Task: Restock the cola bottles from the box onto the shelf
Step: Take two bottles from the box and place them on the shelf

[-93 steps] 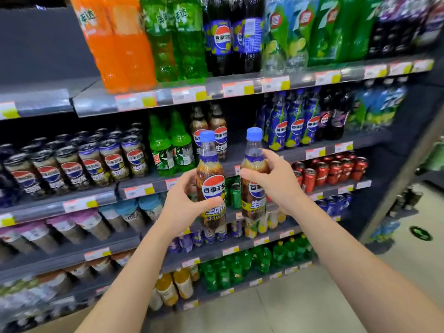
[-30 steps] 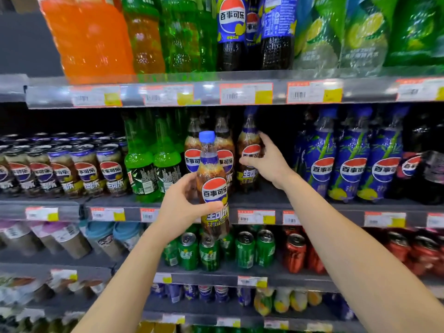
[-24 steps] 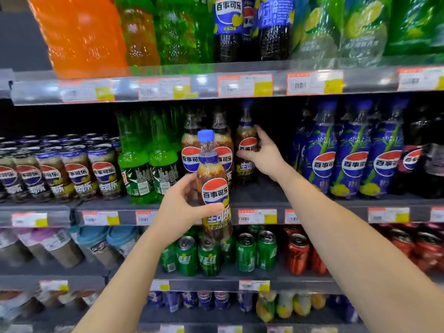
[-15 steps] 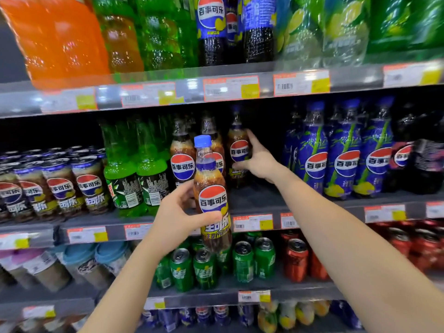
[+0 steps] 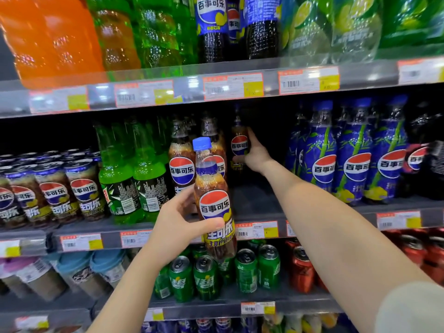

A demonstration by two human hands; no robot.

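Brown cola, both hands: my right hand (image 5: 254, 157) curls round the rear bottle (image 5: 239, 145) deep in the shelf (image 5: 259, 200) gap, likely filling from behind; my left hand (image 5: 177, 227) grips the spare bottle (image 5: 213, 203) upright out front, ready next

One cola bottle (image 5: 214, 205), brown with a blue cap and a round red, white and blue label over a yellow band, leans slightly left in front of the shelf (image 5: 259, 203), held round its middle by the left grip (image 5: 177, 227). A second cola bottle (image 5: 239, 145) is upright deep in the shelf's dark gap, just right of two matching bottles (image 5: 181, 164), with the right grip (image 5: 254, 155) curled round its label.
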